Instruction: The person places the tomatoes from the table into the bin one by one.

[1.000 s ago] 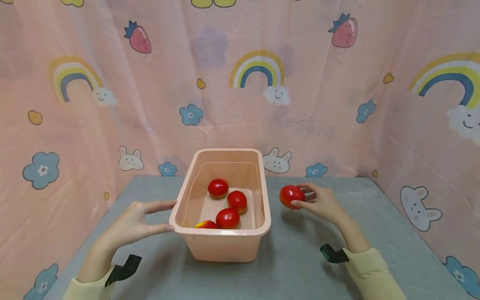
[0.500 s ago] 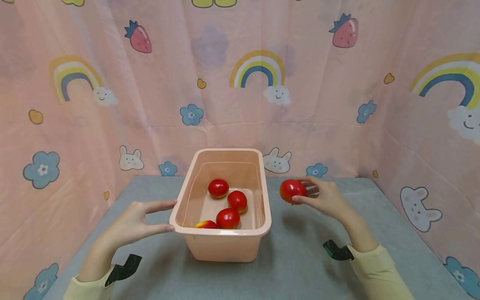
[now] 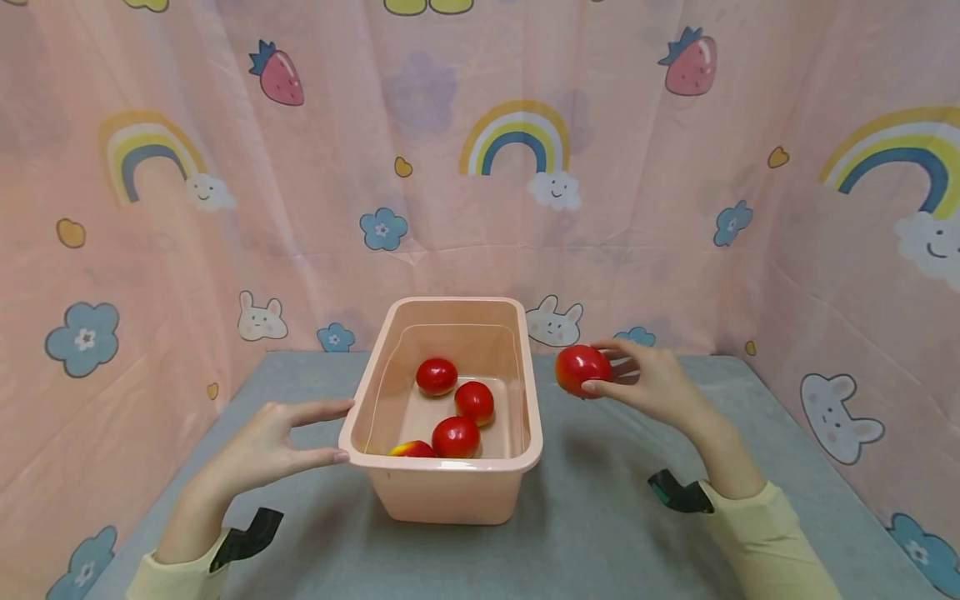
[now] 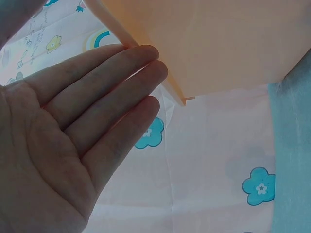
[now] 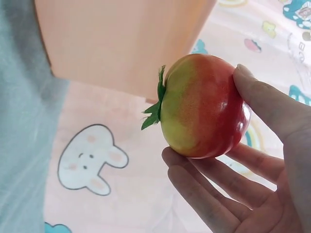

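My right hand (image 3: 656, 385) pinches a tomato (image 3: 582, 371) between thumb and fingers, above the table to the right of a peach-coloured plastic bin (image 3: 450, 492). In the right wrist view the tomato (image 5: 204, 107) is red with a yellow-green end and a green leafy calyx (image 5: 155, 107). Straight fingers of my left hand (image 3: 258, 446) touch the bin's left rim, thumb spread apart from them. Seen from the left wrist, the fingertips (image 4: 146, 53) lie against the rim. Inside the bin are several more red tomatoes (image 3: 456, 437), one partly hidden behind the front rim.
The bin stands on a grey table (image 3: 600, 542). A pink patterned curtain (image 3: 480, 233) hangs behind the table and along both sides. Each wrist carries a black strap piece (image 3: 251, 537) by a pale yellow sleeve (image 3: 768, 542).
My right hand has raised the tomato higher above the table, its wrist moving slightly right. The left hand, the bin and the tomatoes inside have stayed put.
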`<state>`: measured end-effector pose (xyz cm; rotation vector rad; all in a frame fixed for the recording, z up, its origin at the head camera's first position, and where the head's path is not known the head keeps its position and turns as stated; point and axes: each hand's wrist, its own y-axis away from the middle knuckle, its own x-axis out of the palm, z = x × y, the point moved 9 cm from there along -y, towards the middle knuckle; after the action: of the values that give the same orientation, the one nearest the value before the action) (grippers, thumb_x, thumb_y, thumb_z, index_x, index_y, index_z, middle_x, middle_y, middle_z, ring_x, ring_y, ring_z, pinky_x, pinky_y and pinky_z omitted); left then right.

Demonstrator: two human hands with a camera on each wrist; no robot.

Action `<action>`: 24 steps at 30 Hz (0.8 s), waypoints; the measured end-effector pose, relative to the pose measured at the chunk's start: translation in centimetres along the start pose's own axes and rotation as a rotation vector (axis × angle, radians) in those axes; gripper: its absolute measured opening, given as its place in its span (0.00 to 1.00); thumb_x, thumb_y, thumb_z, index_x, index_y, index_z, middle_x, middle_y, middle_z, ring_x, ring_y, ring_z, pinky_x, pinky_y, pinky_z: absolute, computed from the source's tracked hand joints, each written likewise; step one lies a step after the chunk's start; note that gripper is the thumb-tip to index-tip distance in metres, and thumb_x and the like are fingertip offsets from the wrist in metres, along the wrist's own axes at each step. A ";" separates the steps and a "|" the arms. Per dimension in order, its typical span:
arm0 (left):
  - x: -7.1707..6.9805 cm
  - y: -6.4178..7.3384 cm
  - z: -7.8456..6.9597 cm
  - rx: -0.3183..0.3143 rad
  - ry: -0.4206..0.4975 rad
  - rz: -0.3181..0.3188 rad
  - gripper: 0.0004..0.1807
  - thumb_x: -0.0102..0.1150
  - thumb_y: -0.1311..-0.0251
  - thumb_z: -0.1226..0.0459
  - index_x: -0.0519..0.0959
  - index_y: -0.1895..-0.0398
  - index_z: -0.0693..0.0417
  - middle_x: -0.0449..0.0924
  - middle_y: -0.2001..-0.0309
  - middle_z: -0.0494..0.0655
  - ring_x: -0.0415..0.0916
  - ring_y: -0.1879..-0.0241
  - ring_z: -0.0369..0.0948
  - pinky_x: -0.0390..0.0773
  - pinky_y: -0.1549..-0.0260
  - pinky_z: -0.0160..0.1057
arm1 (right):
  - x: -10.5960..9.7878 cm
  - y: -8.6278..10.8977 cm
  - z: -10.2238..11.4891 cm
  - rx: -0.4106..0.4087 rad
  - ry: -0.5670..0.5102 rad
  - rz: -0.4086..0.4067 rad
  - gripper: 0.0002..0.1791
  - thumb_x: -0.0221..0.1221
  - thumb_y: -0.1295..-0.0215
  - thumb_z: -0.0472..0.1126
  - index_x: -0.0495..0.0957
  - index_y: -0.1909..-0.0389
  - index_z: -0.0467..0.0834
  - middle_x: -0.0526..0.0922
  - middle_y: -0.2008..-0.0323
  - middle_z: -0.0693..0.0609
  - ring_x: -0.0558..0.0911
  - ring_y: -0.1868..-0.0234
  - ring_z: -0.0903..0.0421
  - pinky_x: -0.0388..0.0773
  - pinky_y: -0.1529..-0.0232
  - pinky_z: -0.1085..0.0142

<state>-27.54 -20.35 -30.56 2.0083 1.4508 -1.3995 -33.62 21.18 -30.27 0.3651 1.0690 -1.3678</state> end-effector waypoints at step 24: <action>0.1 0.1 0.2 -0.023 0.026 0.002 0.34 0.68 0.53 0.43 0.77 0.42 0.43 0.81 0.47 0.38 0.78 0.46 0.41 0.78 0.51 0.54 | -1.9 -1.5 3.7 -0.106 0.032 -0.013 0.32 0.70 0.50 0.55 0.75 0.45 0.47 0.84 0.54 0.43 0.85 0.61 0.46 0.84 0.65 0.55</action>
<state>-27.58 -20.46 -30.79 2.0208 1.4688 -1.3541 -33.19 19.18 -26.35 0.3033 1.1671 -1.3143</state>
